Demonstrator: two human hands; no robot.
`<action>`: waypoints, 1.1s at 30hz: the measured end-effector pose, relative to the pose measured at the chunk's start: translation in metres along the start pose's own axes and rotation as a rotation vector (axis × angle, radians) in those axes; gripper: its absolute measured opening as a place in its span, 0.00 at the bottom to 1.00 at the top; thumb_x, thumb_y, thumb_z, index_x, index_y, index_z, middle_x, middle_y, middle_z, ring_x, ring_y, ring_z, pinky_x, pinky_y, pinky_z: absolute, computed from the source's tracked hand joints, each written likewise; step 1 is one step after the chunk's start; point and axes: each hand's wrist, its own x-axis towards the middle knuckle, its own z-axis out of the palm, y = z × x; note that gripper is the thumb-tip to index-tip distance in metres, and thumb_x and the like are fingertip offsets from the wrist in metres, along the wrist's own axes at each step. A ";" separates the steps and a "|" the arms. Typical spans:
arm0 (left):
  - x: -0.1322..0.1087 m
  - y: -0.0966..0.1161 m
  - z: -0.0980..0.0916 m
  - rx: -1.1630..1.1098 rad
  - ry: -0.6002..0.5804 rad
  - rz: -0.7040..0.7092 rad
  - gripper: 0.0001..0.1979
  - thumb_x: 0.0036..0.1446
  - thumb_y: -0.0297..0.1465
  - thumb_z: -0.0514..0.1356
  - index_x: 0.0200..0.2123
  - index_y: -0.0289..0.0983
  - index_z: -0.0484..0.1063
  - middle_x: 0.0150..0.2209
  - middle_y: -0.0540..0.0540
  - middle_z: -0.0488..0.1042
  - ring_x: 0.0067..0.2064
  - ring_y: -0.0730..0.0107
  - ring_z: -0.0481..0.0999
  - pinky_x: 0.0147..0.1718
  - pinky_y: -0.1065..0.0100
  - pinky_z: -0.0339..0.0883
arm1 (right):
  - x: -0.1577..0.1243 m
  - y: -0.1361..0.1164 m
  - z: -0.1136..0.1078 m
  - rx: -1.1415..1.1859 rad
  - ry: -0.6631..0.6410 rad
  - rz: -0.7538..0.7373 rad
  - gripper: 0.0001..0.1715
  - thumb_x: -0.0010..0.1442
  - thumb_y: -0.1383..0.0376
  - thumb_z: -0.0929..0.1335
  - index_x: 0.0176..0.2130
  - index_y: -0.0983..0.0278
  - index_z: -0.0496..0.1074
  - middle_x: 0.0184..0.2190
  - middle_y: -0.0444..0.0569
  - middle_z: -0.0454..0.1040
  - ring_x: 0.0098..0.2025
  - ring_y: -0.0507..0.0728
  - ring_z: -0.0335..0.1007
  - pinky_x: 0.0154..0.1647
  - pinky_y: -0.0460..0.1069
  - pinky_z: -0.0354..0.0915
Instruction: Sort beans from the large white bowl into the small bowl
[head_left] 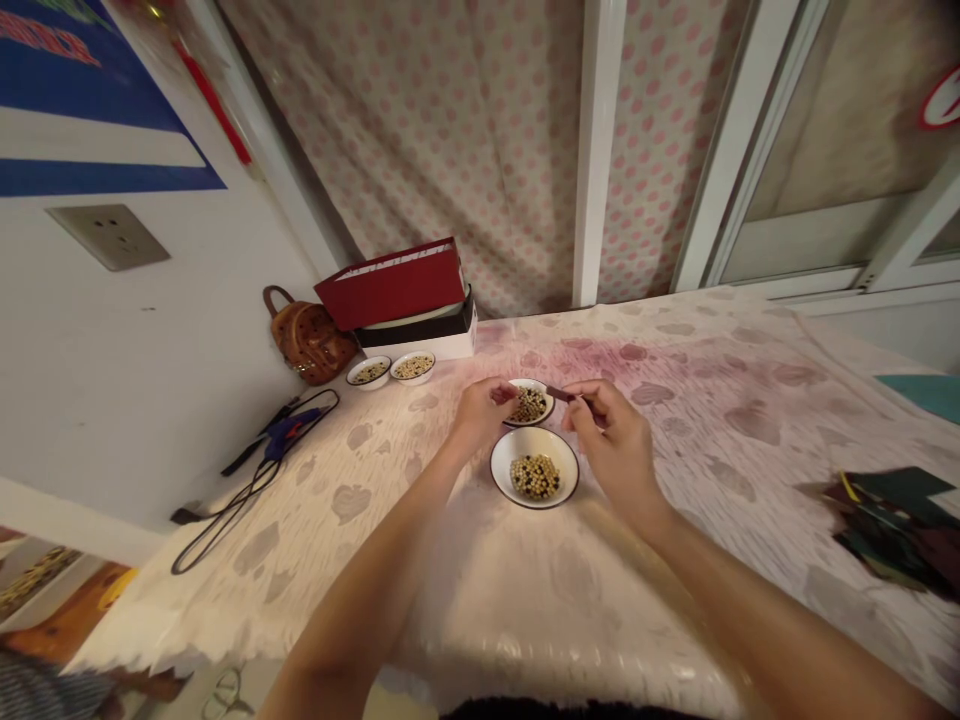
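My right hand (pixel 619 430) is pinched on a dark stick (pixel 558 393), thumb and fingers together near its rear end. My left hand (pixel 478 415) is curled at the left rim of the far bowl (pixel 550 408); can't tell if the fingertips pinch a bead or the rim, they're blurred.

Stick sits at the right side of the far bowl, tip by its rim. Risks, my guess: a loose pinch lets the stick roll and drop among the beads (pixel 531 405); a bumped rim tips the far bowl and scatters them; a low right wrist knocks the near bowl (pixel 501 465), since it's right up front. Can't tell if the two bowls touch.

Stick orientation: long axis runs roughly side to side, tip to my left and slightly away, toward the left hand. Rear end hidden in my fingers. Tilt off level: can't judge.

Near bowl has more beads (pixel 535 478), mixed yellow, pale and black, heaped in the bottom. Further out on the desk (pixel 465 570): two small bowls (pixel 413 367) with beads too, just in front of a white box (pixel 450 344) with a red box (pixel 397 287) above. Brown bag (pixel 311 338) beside those, corded blue tool (pixel 283 435) left, dark scraps (pixel 900 525) far right.
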 end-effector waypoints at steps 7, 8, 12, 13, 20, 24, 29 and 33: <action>-0.002 -0.012 0.005 -0.225 0.007 -0.017 0.03 0.51 0.24 0.67 0.31 0.35 0.78 0.30 0.47 0.80 0.33 0.71 0.78 0.35 0.70 0.69 | -0.001 0.002 0.000 -0.001 -0.020 -0.011 0.08 0.67 0.61 0.65 0.43 0.60 0.73 0.26 0.41 0.74 0.26 0.52 0.69 0.30 0.50 0.64; -0.002 -0.012 0.004 -0.229 0.013 -0.021 0.03 0.51 0.25 0.67 0.31 0.35 0.78 0.30 0.47 0.80 0.33 0.70 0.78 0.36 0.69 0.70 | -0.001 0.002 0.000 -0.004 -0.022 -0.010 0.08 0.67 0.61 0.65 0.42 0.60 0.73 0.26 0.42 0.74 0.26 0.52 0.68 0.30 0.50 0.64; -0.006 -0.002 -0.001 -0.289 0.029 -0.029 0.05 0.50 0.30 0.70 0.32 0.35 0.81 0.33 0.45 0.82 0.36 0.69 0.79 0.42 0.66 0.71 | -0.002 0.003 0.002 -0.005 -0.020 -0.006 0.08 0.67 0.61 0.65 0.43 0.60 0.72 0.26 0.42 0.75 0.26 0.52 0.69 0.31 0.50 0.66; -0.009 0.003 -0.002 -0.343 0.004 -0.037 0.07 0.50 0.32 0.71 0.33 0.35 0.82 0.35 0.45 0.82 0.37 0.68 0.79 0.43 0.65 0.71 | -0.002 0.003 0.002 0.000 -0.016 -0.009 0.08 0.67 0.60 0.65 0.43 0.60 0.72 0.26 0.42 0.75 0.26 0.53 0.70 0.31 0.50 0.66; -0.036 0.033 0.000 -0.781 -0.205 -0.211 0.19 0.45 0.39 0.77 0.40 0.35 0.84 0.41 0.41 0.82 0.41 0.67 0.78 0.47 0.62 0.69 | -0.005 -0.004 0.002 0.019 -0.036 -0.043 0.10 0.69 0.61 0.64 0.47 0.59 0.73 0.31 0.44 0.78 0.30 0.54 0.74 0.35 0.51 0.70; -0.042 0.041 0.004 -0.797 -0.272 -0.207 0.16 0.49 0.40 0.75 0.38 0.36 0.84 0.40 0.43 0.81 0.43 0.67 0.77 0.49 0.63 0.67 | -0.005 -0.009 0.001 -0.005 -0.069 -0.080 0.14 0.70 0.61 0.63 0.51 0.58 0.75 0.32 0.44 0.79 0.32 0.55 0.76 0.35 0.51 0.70; -0.043 0.044 0.005 -0.810 -0.278 -0.196 0.14 0.50 0.40 0.75 0.33 0.35 0.83 0.36 0.45 0.79 0.40 0.70 0.75 0.47 0.64 0.66 | -0.007 -0.007 0.002 -0.023 -0.086 -0.080 0.15 0.70 0.61 0.64 0.52 0.57 0.76 0.33 0.45 0.80 0.33 0.56 0.77 0.33 0.51 0.70; -0.044 0.043 0.006 -0.825 -0.266 -0.190 0.14 0.49 0.40 0.75 0.33 0.35 0.82 0.34 0.46 0.78 0.39 0.70 0.74 0.47 0.64 0.66 | -0.007 -0.006 0.002 -0.033 -0.092 -0.091 0.15 0.70 0.62 0.64 0.52 0.57 0.76 0.34 0.45 0.80 0.33 0.56 0.77 0.32 0.50 0.69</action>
